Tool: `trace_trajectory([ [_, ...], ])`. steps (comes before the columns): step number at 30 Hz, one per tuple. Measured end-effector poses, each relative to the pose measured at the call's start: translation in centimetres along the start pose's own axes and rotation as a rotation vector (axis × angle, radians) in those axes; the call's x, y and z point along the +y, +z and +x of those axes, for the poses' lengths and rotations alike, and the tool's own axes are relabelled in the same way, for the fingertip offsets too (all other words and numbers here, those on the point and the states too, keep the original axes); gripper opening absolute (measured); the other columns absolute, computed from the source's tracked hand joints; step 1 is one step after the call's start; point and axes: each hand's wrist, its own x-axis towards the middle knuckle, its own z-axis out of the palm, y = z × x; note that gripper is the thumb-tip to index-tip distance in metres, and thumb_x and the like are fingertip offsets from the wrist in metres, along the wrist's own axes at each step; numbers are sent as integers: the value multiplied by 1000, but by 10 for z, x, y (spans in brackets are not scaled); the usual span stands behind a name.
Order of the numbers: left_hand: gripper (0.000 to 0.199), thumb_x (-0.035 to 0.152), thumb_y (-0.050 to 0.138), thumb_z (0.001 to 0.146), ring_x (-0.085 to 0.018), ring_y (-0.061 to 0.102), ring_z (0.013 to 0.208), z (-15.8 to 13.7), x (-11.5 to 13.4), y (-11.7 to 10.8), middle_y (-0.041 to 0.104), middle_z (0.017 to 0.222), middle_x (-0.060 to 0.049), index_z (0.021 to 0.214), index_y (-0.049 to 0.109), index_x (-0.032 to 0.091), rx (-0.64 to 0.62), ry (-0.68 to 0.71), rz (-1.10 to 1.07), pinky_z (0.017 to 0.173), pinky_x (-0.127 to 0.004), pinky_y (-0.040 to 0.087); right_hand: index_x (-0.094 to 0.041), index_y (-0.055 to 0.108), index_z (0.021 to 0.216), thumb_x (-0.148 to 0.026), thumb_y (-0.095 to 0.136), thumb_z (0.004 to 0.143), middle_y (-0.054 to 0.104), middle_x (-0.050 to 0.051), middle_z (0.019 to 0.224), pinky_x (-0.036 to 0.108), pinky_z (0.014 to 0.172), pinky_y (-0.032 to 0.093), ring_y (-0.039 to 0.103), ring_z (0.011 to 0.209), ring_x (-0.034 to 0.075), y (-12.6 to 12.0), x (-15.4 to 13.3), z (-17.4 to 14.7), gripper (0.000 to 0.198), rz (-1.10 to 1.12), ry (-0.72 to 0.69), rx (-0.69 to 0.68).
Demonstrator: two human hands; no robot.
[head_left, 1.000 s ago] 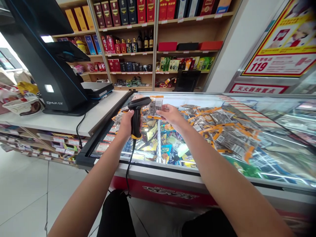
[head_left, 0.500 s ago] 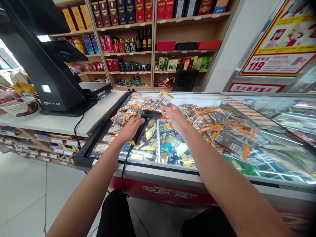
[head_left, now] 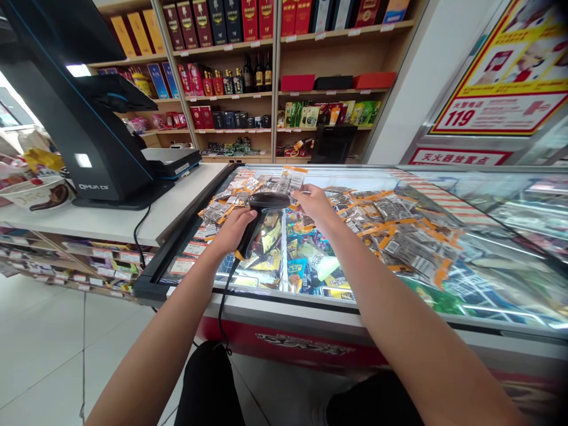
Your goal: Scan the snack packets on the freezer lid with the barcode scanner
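My left hand (head_left: 236, 229) is wrapped round the handle of a black corded barcode scanner (head_left: 270, 201), whose head points right. Between the fingers of my right hand (head_left: 313, 204) is a small snack packet (head_left: 291, 179), clear and grey with an orange top edge, held up just beyond the scanner's head. Similar orange-edged packets lie on the freezer's glass lid in two piles: a left pile (head_left: 222, 208) behind my left hand and a larger right pile (head_left: 399, 228) beside my right forearm. The scanner's cable (head_left: 222, 302) hangs over the freezer's front edge.
A chest freezer (head_left: 306, 349) with bagged goods under its glass stands before me. At left, a white counter (head_left: 110, 223) bears a black checkout terminal (head_left: 100, 142). Shelves of boxes and bottles (head_left: 260, 74) stand behind. A fire-safety poster (head_left: 501, 89) hangs at right.
The packet in my right hand has turned from a slant to nearly upright and shifted slightly left. The scanner's head has tilted and moved up a little in my left hand.
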Motion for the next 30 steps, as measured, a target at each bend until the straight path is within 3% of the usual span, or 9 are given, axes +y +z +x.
trace_trajectory([
  [6,48,68,57,83,-14,53,37,1,2,-2,63,55,-1,82,61,20,236,113,-225,36,-25,40,-12,73,108,-23,71,94,72,27,113,55,99,48,65,119,45,-26,18,6,18,-846,-139,185],
  [10,48,66,54,88,-13,54,41,1,7,-2,62,57,-1,82,62,19,436,158,-315,38,-24,41,-7,73,123,-22,67,97,63,31,136,61,108,41,48,137,49,-16,14,-5,30,-963,-293,266],
  [12,50,68,53,88,-13,54,41,2,8,-2,62,57,0,85,63,19,489,150,-341,39,-24,40,-10,70,134,-25,58,103,64,27,138,55,109,41,51,135,44,4,11,-14,36,-859,-433,116],
  [16,52,69,52,90,-13,55,40,3,9,-3,62,57,0,91,65,18,507,136,-370,39,-24,40,-20,54,158,-42,53,110,62,17,149,47,114,41,52,139,35,52,9,-35,53,-717,-635,-373],
  [19,54,70,52,91,-13,54,39,4,11,-2,62,56,1,93,65,18,517,124,-383,40,-24,40,-24,57,155,-45,58,107,59,16,152,49,113,41,51,139,38,71,8,-46,52,-820,-638,-491],
  [23,55,71,53,90,-12,54,39,3,11,-1,61,57,1,92,65,18,510,116,-392,40,-23,40,-19,73,121,-42,50,110,70,19,127,46,102,47,62,123,37,64,2,-49,34,-865,-519,-403],
  [25,56,73,55,88,-12,54,39,3,10,-1,61,57,2,94,66,18,493,119,-390,39,-24,40,-17,69,123,-40,59,106,71,20,125,43,98,49,65,118,36,57,2,-48,30,-861,-401,-354],
  [27,57,73,56,87,-13,54,39,3,8,-1,62,58,2,96,66,18,477,127,-384,39,-24,40,-13,63,132,-46,65,102,66,23,133,44,100,48,61,125,38,57,6,-46,45,-862,-327,-282],
  [30,55,72,57,87,-14,58,41,4,7,-1,64,59,0,94,65,18,472,135,-379,39,-25,41,-10,64,130,-66,49,104,56,28,144,52,111,42,48,140,44,68,15,-44,64,-874,-282,-199],
])
